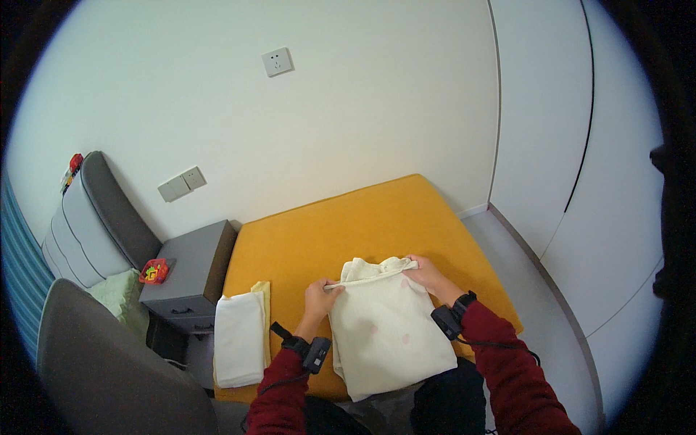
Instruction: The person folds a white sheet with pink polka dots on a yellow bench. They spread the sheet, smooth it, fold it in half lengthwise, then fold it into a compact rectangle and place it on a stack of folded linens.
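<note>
A cream-white cloth garment (384, 333) with a few faint pink spots lies folded in front of me at the near edge of a mustard-yellow padded surface (348, 217). My left hand (320, 297) pinches the far left corner of its upper layer. At the far right corner, my right hand (426, 274) grips the same edge, so the edge runs nearly straight between both hands. A bunched part of the cloth shows just beyond that edge. To the left of my left hand rests a folded white cloth (239, 341) on top of a pale yellow one (265, 297).
A grey bedside cabinet (196, 254) with a small red basket (154, 271) stands left of the yellow surface. Further left are a bed headboard (109, 210) and a grey chair back (101, 362). White cupboard doors (551, 130) rise at the right, a wall behind.
</note>
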Tool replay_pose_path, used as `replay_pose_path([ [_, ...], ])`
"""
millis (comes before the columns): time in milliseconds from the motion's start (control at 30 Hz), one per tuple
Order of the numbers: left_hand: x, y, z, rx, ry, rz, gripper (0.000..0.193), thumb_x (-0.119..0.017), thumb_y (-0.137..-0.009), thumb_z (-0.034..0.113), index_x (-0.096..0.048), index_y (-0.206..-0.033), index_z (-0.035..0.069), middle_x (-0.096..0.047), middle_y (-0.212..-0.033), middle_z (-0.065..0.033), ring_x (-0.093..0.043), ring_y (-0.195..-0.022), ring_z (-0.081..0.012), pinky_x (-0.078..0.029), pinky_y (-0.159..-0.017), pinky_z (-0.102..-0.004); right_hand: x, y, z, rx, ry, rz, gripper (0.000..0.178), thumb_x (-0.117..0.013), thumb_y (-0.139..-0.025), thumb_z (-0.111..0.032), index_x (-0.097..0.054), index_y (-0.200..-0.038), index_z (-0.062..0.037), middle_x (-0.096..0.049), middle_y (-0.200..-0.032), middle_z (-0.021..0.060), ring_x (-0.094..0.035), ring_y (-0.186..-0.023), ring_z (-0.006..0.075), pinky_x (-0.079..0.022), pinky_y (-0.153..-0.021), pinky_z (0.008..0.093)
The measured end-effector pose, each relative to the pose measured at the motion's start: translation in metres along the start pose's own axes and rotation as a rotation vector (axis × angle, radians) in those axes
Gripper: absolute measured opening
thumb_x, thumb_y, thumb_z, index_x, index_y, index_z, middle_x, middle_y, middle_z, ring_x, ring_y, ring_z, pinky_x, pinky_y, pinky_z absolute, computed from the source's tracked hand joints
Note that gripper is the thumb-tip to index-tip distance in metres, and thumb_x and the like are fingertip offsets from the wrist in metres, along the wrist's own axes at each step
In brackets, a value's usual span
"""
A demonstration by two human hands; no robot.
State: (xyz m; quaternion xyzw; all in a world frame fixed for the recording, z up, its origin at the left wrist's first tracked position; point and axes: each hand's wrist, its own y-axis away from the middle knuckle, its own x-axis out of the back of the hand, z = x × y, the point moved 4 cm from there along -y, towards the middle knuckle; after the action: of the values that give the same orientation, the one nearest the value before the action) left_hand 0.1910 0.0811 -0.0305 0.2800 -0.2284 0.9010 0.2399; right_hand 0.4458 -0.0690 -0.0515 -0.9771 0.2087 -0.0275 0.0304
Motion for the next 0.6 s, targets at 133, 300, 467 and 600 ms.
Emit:
replay_pose_path([
  [133,0.006,-0.003,0.012,-0.047,0.23,0.112,0.022,-0.074,-0.077,0.019,-0.066,-0.082,-0.001,-0.065,-0.071,-0.0099,-0.059,-0.062,-0.015,-0.047,-0.057,-0.0307,0.004,-0.005,-0.001,0.067,-0.154,0.011,0.023,-0.061,-0.083,-0.003,-0.058,-0.107,-0.0021,-0.062,-0.099,0.0022,-0.056,-0.092,0.0107,-0.045,-0.081,0.0256],
  [300,0.008,-0.008,0.022,-0.106,-0.358,0.225,0.023,-0.069,-0.074,0.009,-0.065,-0.095,0.001,-0.065,-0.094,-0.0137,-0.059,-0.096,-0.0307,-0.044,-0.087,-0.0424,0.002,-0.011,-0.011,0.109,0.358,0.266,0.028,-0.061,-0.084,-0.008,-0.056,-0.11,-0.0021,-0.063,-0.102,0.0105,-0.059,-0.095,0.0231,-0.045,-0.085,0.0346],
  [467,-0.014,0.024,0.034,-0.35,-0.286,0.102,0.043,-0.063,-0.078,0.014,-0.053,-0.119,0.003,-0.051,-0.125,-0.0174,-0.044,-0.12,-0.0341,-0.03,-0.102,-0.0477,-0.027,0.019,-0.038,0.35,0.938,0.354,0.034,-0.059,-0.084,-0.014,-0.051,-0.117,-0.0058,-0.052,-0.123,0.0148,-0.048,-0.116,0.0294,-0.037,-0.098,0.0419],
  [600,-0.049,0.062,0.037,-0.423,-0.434,-0.269,0.063,-0.053,-0.088,0.037,-0.036,-0.137,0.002,-0.032,-0.144,-0.0201,-0.026,-0.135,-0.0344,-0.02,-0.109,-0.0502,-0.062,0.056,-0.028,0.512,1.164,-0.078,0.045,-0.048,-0.091,-0.032,-0.046,-0.13,-0.0094,-0.039,-0.142,0.0095,-0.033,-0.133,0.0245,-0.025,-0.108,0.0479],
])
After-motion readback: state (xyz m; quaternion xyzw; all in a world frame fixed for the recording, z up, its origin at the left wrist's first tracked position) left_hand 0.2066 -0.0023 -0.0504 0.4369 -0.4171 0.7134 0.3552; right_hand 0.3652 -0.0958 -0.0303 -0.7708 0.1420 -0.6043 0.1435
